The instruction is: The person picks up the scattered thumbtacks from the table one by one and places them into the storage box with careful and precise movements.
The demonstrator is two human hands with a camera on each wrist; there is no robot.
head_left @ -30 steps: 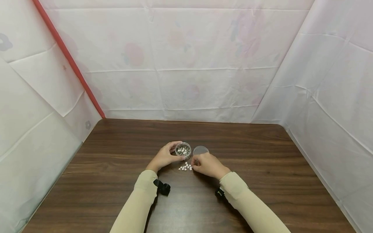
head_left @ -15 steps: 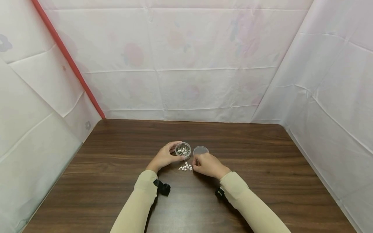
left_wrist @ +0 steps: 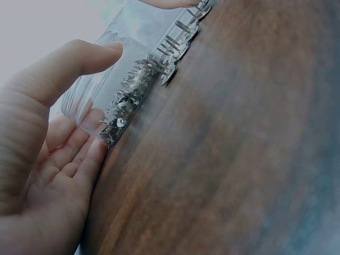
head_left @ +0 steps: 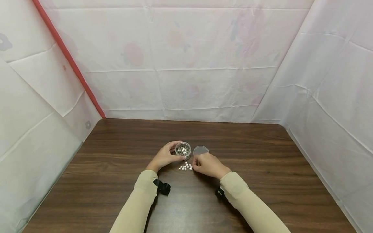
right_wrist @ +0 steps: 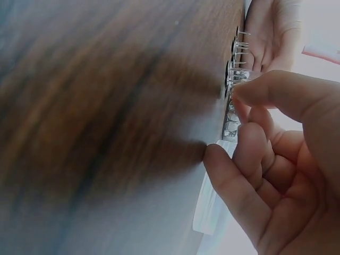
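Observation:
My left hand holds a clear round jar on the table, its thumb at the near side and fingers curled round the far side. Silver thumbtacks fill the jar's lower part. In front of it lies a small cluster of thumbtacks, several with points up in the left wrist view. My right hand is at the cluster's right edge. In the right wrist view its thumb and index finger pinch at a thumbtack, which the fingertips mostly hide; the little finger touches the table.
A clear round lid lies right of the jar, just beyond my right hand. The brown wooden table extends on all sides. White sheets hang behind and at both sides, with a red strip at the left.
My right hand has shifted very slightly right at the cluster's edge. The left hand and the jar have stayed where they were.

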